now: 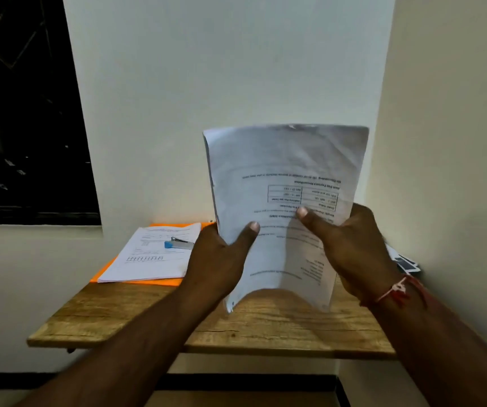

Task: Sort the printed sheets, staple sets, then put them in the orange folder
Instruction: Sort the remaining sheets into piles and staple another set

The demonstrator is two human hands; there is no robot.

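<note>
The orange folder (99, 276) is largely covered by printed sheets (154, 259). Print on the held stack (289, 160) is blurred beyond reading.

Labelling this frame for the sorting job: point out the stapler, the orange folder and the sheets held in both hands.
stapler (179, 244): head view, on its metal body.
orange folder (96, 278): head view, on its bare near-left corner.
held sheets (289, 154): head view, on the blank upper part.

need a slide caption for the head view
Left hand and right hand hold a printed stack upright over the wooden shelf; a stapler rests on sheets on the orange folder.
</note>
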